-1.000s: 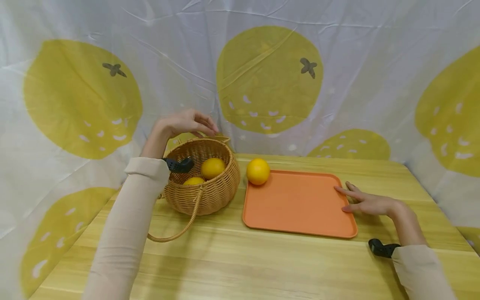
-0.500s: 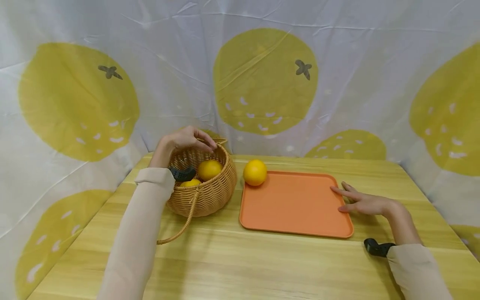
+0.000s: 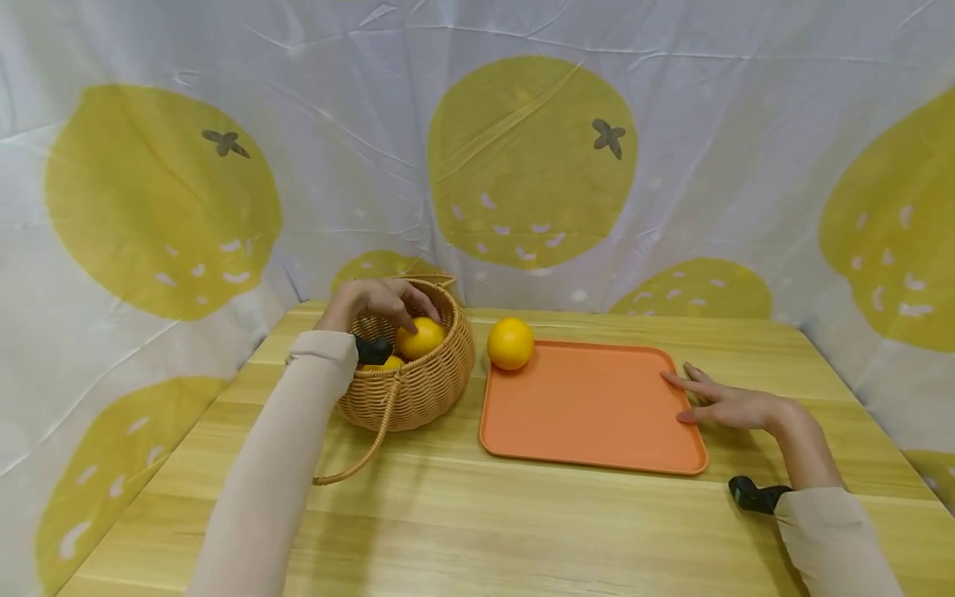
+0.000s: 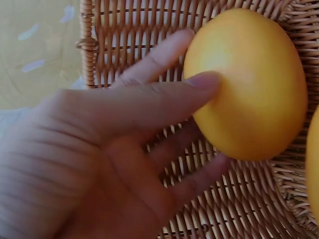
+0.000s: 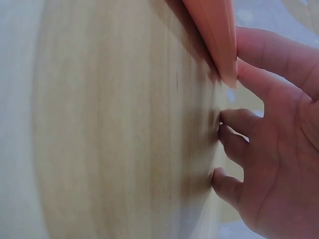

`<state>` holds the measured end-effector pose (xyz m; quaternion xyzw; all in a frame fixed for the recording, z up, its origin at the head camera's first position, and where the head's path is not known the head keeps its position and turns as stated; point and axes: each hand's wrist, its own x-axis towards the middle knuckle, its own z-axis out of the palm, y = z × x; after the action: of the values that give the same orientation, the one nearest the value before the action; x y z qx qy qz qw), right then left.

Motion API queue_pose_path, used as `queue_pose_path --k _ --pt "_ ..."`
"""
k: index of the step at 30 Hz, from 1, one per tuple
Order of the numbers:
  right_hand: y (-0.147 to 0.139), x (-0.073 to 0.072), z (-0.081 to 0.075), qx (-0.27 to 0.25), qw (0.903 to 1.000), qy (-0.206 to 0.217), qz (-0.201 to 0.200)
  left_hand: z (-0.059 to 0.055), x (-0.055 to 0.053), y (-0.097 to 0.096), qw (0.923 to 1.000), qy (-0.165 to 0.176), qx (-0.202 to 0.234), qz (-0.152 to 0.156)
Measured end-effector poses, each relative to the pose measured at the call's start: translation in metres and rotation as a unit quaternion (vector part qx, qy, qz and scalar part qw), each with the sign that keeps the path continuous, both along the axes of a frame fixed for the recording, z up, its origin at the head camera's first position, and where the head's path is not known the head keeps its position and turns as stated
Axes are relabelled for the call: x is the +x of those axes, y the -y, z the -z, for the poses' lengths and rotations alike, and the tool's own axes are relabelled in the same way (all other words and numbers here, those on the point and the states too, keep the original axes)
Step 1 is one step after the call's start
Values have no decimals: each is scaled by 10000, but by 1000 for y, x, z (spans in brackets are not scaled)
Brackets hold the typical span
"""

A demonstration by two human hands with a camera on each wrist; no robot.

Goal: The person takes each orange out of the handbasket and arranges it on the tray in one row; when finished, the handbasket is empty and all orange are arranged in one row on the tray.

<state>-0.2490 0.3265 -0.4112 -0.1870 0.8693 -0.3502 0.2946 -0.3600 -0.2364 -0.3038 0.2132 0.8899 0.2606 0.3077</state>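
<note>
My left hand (image 3: 383, 300) reaches down into a round wicker basket (image 3: 421, 396). Its thumb lies on a smooth yellow-orange orange (image 4: 254, 89), and the other fingers go round the far side, their tips partly hidden behind it. A second orange (image 3: 393, 362) shows partly beside it in the basket. On the right, my right hand (image 3: 734, 406) rests at the right edge of an orange tray (image 3: 589, 406), its thumb and forefinger at the rim. In the right wrist view the remaining fingertips (image 5: 227, 185) come down to the tabletop, lightly bent and spread.
Another orange (image 3: 511, 343) sits at the tray's back left corner, close to the basket. The basket's handle (image 3: 373, 444) hangs out over the front onto the wooden table (image 3: 522, 531). A fruit-print cloth (image 3: 358, 149) stands behind the table.
My left hand has come down from above the basket's back rim to the orange inside, and the thumb and fingers have closed about it. My right hand stays at the tray edge.
</note>
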Motion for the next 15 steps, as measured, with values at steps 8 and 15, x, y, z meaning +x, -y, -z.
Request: queue_pose_path --k 8,15 --pt "-1 0 1 -37 10000 -15 -29 0 1 4 9992 10 -361 185" --pt "-1 -1 1 -30 10000 -25 -18 2 0 5 9939 1071 -202 144"
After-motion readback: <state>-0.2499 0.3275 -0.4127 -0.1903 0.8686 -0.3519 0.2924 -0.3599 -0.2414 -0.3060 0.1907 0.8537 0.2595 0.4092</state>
